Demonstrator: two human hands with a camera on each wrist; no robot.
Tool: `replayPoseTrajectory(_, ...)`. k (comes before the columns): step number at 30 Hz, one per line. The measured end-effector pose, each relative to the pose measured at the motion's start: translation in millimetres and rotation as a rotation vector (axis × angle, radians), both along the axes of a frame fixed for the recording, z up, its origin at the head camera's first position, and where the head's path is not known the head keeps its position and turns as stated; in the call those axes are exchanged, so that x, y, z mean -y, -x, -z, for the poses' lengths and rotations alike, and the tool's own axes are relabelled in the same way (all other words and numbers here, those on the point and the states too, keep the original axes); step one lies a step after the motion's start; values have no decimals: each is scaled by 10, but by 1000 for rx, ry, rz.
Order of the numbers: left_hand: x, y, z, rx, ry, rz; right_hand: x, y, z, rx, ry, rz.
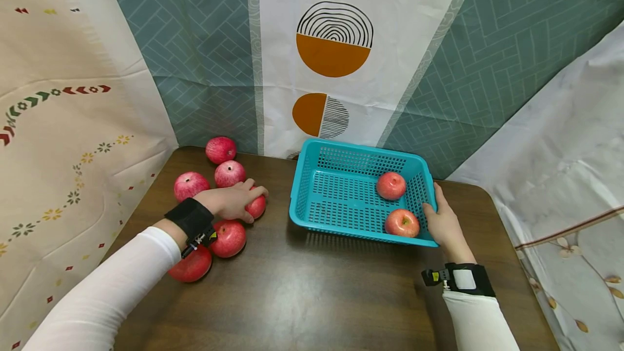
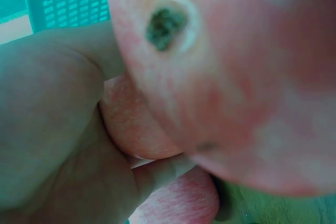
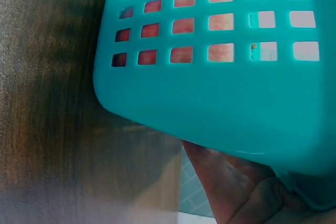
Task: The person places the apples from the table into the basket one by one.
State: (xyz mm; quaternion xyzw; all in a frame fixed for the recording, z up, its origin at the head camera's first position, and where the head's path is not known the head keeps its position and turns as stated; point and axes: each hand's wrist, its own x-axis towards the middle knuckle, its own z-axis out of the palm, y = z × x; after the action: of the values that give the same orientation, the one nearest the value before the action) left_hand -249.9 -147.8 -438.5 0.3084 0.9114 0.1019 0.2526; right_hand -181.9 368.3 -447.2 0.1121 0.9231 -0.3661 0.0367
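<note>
My left hand [image 1: 236, 201] curls its fingers over a red apple [image 1: 255, 207] among the apples on the left of the table. In the left wrist view that apple [image 2: 137, 121] shows behind the palm, while another apple [image 2: 241, 77], stem pit visible, fills much of the frame up close. At the right end of a blue-green plastic basket [image 1: 351, 236], my right hand [image 1: 444, 225] grips the rim, thumb on the inner side. Two apples lie inside toward that end, one [image 1: 391, 186] farther back and one [image 1: 402, 223] nearer. Through the basket wall [image 3: 210, 98], red fruit shows in the right wrist view.
Around the left hand lie several more apples, including one [image 1: 221, 150] by the back edge and one [image 1: 191, 264] under the forearm. The brown wooden table [image 1: 312, 297] ends at a patterned cloth [image 1: 209, 69] behind, with more cloth hanging at both sides.
</note>
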Motion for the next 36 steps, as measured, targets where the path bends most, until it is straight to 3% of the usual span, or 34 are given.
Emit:
replayPoseTrajectory(9, 2, 3, -9, 13, 10, -5, -4, 2, -1, 3, 3, 1)
replayPoseTrajectory(18, 51, 35, 29, -29, -38, 46, 5, 0, -7, -2, 2, -4)
replayPoseTrajectory(29, 67, 15, 8, 3, -12, -6, -11, 2, 2, -2, 10, -10)
replayPoseTrajectory(36, 92, -14, -17, 19, -26, 2, -19, -9, 18, 4, 11, -14)
